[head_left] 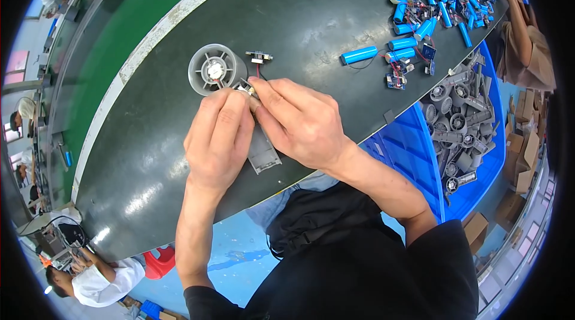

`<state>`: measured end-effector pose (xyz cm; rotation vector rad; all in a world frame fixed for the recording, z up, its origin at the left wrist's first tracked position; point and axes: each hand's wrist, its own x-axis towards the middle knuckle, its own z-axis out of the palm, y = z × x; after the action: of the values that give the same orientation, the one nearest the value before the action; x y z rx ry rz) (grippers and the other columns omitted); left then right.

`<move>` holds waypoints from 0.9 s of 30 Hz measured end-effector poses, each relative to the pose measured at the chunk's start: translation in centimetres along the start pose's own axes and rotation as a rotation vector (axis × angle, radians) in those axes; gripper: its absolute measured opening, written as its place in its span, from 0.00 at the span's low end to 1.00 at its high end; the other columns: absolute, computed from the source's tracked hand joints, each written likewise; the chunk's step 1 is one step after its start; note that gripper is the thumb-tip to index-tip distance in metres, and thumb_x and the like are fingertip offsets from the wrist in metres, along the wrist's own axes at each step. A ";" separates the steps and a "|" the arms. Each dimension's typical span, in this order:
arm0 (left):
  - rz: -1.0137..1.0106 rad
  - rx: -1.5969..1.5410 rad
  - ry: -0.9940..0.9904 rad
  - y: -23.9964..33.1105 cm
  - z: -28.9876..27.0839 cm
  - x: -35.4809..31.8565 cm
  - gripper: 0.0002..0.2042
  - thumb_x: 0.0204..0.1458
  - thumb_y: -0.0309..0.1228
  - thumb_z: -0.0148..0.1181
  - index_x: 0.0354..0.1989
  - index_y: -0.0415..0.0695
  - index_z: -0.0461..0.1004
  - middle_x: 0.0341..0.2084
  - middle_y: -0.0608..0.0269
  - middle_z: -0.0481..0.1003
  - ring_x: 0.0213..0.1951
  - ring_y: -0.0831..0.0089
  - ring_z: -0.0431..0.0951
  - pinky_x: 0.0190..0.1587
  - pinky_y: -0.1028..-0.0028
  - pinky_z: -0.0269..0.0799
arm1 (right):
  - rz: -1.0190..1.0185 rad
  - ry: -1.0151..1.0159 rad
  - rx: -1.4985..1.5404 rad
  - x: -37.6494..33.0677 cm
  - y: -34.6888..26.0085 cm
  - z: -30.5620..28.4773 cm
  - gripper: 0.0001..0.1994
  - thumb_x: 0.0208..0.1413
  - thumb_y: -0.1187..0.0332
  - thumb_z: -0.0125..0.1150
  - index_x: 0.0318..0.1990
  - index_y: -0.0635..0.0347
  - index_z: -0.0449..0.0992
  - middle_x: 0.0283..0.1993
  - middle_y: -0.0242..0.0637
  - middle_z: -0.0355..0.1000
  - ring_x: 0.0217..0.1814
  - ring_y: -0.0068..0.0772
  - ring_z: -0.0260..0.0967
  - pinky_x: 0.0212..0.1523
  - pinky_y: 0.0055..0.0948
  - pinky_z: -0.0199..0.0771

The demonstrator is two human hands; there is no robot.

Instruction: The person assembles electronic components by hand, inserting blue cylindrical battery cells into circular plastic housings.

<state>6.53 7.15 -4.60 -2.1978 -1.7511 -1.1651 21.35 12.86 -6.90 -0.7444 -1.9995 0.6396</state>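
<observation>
A grey plastic fan housing [195, 74], round with spokes and a motor hub, lies on the table in front of me, its hollow handle [263, 157] pointing towards my body. My left hand [217, 134] is closed around the neck between ring and handle. Beside it my right hand [306, 117] pinches at the same spot, where a small metallic and yellowish piece [247, 88] shows between the fingertips. What exactly the right fingertips grip is mostly hidden. Just beyond them stands a small circuit board [259, 58], a red wire running from it towards my right hand.
Many blue cylindrical batteries [359, 55] wired to circuit boards [396, 80] are heaped at the far right. A blue bin [424, 146] of grey fan housings [458, 122] stands against the table's right side. A green conveyor belt [129, 32] runs along the left. Other people sit nearby.
</observation>
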 end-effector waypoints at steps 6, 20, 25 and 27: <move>-0.040 -0.037 -0.008 0.2 -0.1 0.2 0.13 0.46 0.13 0.66 0.41 0.34 0.77 0.36 0.53 0.78 0.32 0.64 0.80 0.34 0.71 0.78 | -0.028 -0.006 -0.017 0.1 0.1 -0.1 0.17 0.47 0.79 0.66 0.47 0.69 0.78 0.35 0.39 0.75 0.30 0.36 0.76 0.29 0.30 0.77; -0.040 -0.055 0.016 0.2 0.4 0.4 0.12 0.46 0.11 0.63 0.40 0.33 0.77 0.35 0.52 0.78 0.32 0.62 0.80 0.34 0.70 0.78 | -0.019 -0.007 -0.034 0.0 0.1 -0.2 0.17 0.47 0.80 0.66 0.47 0.70 0.79 0.34 0.38 0.75 0.28 0.34 0.76 0.27 0.29 0.77; -0.056 -0.070 0.016 0.4 0.5 0.7 0.12 0.45 0.10 0.62 0.39 0.34 0.77 0.34 0.51 0.78 0.32 0.62 0.80 0.34 0.71 0.77 | -0.021 -0.007 -0.042 -0.1 0.2 -0.3 0.17 0.46 0.79 0.67 0.47 0.71 0.79 0.34 0.39 0.75 0.29 0.34 0.76 0.27 0.28 0.77; -0.060 -0.071 0.017 0.5 0.5 0.7 0.12 0.45 0.10 0.62 0.39 0.34 0.77 0.34 0.51 0.78 0.31 0.62 0.80 0.34 0.71 0.77 | -0.019 -0.024 -0.059 -0.1 0.1 -0.4 0.17 0.47 0.79 0.67 0.47 0.71 0.79 0.35 0.39 0.76 0.29 0.34 0.77 0.27 0.28 0.77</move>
<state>7.29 7.79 -4.35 -2.1812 -1.8088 -1.2742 21.74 12.92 -6.85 -0.7557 -2.0526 0.5826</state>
